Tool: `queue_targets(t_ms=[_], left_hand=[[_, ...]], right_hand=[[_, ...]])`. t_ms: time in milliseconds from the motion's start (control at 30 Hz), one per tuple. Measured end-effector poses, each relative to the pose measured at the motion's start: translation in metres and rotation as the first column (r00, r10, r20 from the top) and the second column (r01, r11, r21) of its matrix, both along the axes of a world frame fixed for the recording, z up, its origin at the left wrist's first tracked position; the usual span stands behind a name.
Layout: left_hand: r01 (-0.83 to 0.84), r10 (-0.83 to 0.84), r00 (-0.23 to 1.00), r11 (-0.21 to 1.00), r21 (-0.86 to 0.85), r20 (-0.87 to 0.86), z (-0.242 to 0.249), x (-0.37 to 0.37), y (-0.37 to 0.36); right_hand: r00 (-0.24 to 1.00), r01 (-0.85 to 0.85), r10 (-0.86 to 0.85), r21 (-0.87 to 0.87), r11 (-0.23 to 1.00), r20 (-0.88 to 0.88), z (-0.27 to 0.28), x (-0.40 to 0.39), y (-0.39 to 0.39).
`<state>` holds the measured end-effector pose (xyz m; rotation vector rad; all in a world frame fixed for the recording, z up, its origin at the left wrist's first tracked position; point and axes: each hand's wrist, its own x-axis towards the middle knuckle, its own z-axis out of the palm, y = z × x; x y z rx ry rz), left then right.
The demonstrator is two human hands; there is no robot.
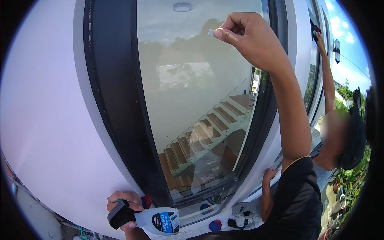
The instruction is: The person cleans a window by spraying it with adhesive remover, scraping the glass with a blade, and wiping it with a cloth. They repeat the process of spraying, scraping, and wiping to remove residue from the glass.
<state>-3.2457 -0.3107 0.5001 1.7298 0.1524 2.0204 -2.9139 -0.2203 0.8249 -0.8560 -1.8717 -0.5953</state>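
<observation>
My left hand (pixel 125 205), low on the left, is closed around the black trigger head of a white spray bottle (pixel 146 218). The bottle is tilted on its side, and its blue and black label reads as adhesive remover. A red and blue piece (pixel 147 201) shows just behind those fingers. Higher up, my right hand (pixel 250 38) pinches a small flat grey blade (pixel 211 33) between thumb and forefinger. It overlaps the upper part of the window glass (pixel 180 100), which reflects sky and dark shapes.
A dark frame (pixel 120 100) borders the glass, with a staircase (pixel 208 132) behind it. On the sill are a red and blue round item (pixel 215 226) and a white and black object (pixel 242 214). At right, a person in a dark cap (pixel 354 140) reaches up to another window.
</observation>
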Motion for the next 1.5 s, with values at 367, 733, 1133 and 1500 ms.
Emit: queue_targets(t_ms=[367,733,1133,1500], left_hand=[[-0.028,0.027,1.000,0.999,0.021,0.011,-0.006,-0.002,0.001],[0.028,-0.028,0.999,1.000,0.015,0.026,-0.013,-0.006,0.006],[0.018,-0.016,0.999,0.999,-0.042,0.041,-0.016,-0.001,0.001],[0.011,-0.012,1.000,0.999,-0.040,-0.011,-0.031,-0.003,0.006]], right_hand=[[0.976,-0.171,0.181,0.091,0.981,-0.123,-0.005,-0.029,0.008],[0.998,-0.023,-0.019,0.602,0.799,0.064,-0.079,-0.054,0.013],[0.998,-0.053,0.013,0.680,0.732,0.063,-0.063,-0.071,0.025],[0.996,-0.023,-0.029,0.584,0.812,0.079,-0.059,-0.075,0.007]])
